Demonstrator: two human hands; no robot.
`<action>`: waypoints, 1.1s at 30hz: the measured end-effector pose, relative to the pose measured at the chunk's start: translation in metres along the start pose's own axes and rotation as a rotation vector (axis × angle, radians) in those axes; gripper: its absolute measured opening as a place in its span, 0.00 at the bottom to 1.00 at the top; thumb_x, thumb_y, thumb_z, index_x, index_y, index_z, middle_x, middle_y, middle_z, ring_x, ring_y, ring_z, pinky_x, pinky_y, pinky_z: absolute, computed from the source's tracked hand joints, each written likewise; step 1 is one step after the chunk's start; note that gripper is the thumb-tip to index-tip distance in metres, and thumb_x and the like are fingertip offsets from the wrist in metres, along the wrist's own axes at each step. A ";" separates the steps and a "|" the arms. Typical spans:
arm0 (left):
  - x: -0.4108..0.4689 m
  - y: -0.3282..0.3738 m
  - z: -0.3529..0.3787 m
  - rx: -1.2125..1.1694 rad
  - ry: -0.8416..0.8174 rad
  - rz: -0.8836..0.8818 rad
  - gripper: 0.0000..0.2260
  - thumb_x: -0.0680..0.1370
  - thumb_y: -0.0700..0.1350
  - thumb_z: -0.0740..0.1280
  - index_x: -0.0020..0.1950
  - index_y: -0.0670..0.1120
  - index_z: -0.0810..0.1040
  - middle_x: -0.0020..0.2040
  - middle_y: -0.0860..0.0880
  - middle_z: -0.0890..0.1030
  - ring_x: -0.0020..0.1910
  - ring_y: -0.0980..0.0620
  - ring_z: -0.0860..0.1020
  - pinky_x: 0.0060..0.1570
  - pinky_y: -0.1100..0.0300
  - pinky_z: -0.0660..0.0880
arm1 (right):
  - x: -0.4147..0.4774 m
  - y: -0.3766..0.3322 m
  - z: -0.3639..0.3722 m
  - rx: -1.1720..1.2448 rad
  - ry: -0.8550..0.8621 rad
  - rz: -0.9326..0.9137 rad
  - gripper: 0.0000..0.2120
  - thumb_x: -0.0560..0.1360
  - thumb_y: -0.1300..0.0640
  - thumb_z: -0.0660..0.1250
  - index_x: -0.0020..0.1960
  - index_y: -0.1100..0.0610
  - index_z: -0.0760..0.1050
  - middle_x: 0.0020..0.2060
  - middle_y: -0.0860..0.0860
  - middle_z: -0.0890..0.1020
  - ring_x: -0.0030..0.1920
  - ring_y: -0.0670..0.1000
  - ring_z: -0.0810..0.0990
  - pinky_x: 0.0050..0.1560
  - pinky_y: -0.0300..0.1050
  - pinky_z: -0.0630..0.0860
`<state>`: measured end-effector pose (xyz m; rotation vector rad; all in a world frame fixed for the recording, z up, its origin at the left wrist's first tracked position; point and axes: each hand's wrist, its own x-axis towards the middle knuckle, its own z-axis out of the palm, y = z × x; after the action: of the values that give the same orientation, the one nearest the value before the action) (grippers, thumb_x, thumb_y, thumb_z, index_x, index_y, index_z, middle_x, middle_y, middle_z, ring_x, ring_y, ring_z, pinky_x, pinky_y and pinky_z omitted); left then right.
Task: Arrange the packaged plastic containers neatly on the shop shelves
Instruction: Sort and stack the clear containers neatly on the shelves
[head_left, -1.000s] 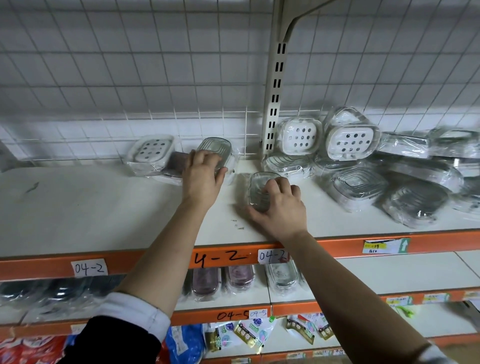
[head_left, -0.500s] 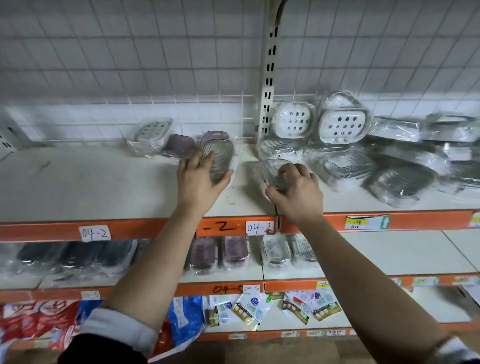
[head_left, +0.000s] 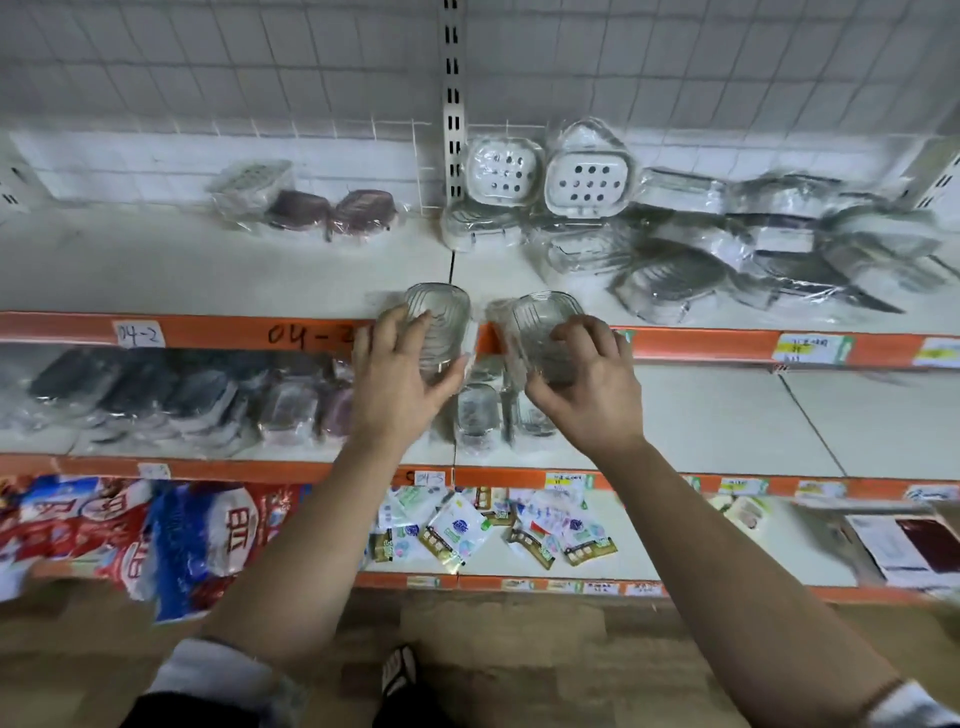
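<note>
My left hand (head_left: 397, 384) grips a clear ribbed plastic container (head_left: 439, 322) wrapped in film, held in front of the orange edge of the top shelf (head_left: 208, 280). My right hand (head_left: 592, 389) grips a second clear wrapped container (head_left: 540, 332) beside it, at the same height. Both containers are off the shelf, in the air. On the top shelf's left bay lie a white perforated container (head_left: 253, 187) and two purple ones (head_left: 332, 213). A loose heap of wrapped white and clear containers (head_left: 675, 234) covers the right bay.
A slotted metal upright (head_left: 453, 104) divides the two bays. The middle shelf (head_left: 727, 421) holds rows of dark, purple and clear wrapped containers (head_left: 208, 400) on its left half. The bottom shelf carries red and blue bags (head_left: 130, 530) and small sachets (head_left: 493, 530). The floor is wooden.
Both hands pulled back from the top shelf toward me, each lifting a clear container off it and down past the shelf's front edge. The camera tilted downward, showing lower shelves.
</note>
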<state>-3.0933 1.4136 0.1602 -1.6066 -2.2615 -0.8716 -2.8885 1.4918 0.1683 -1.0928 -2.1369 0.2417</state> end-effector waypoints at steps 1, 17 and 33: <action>-0.012 0.006 0.001 0.004 0.027 0.002 0.31 0.74 0.65 0.61 0.66 0.43 0.76 0.65 0.40 0.73 0.61 0.39 0.69 0.61 0.48 0.68 | -0.011 0.004 -0.004 0.014 0.003 -0.003 0.25 0.68 0.41 0.62 0.57 0.57 0.76 0.58 0.54 0.76 0.57 0.60 0.72 0.52 0.51 0.73; -0.113 0.010 0.114 -0.112 -0.152 -0.137 0.26 0.73 0.61 0.67 0.56 0.39 0.78 0.60 0.41 0.75 0.59 0.41 0.72 0.60 0.49 0.70 | -0.103 0.099 0.069 0.186 -0.172 0.229 0.20 0.70 0.53 0.74 0.55 0.64 0.76 0.56 0.59 0.76 0.55 0.63 0.76 0.55 0.57 0.75; -0.026 -0.029 0.262 -0.086 -0.068 -0.197 0.26 0.72 0.61 0.70 0.58 0.41 0.77 0.62 0.39 0.74 0.60 0.39 0.71 0.61 0.50 0.68 | -0.093 0.164 0.165 0.210 -0.065 0.311 0.20 0.72 0.52 0.75 0.57 0.63 0.76 0.61 0.59 0.73 0.62 0.60 0.74 0.58 0.60 0.75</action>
<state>-3.0722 1.5411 -0.0710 -1.4874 -2.4944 -0.9880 -2.8595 1.5473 -0.0741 -1.3013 -1.9373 0.6392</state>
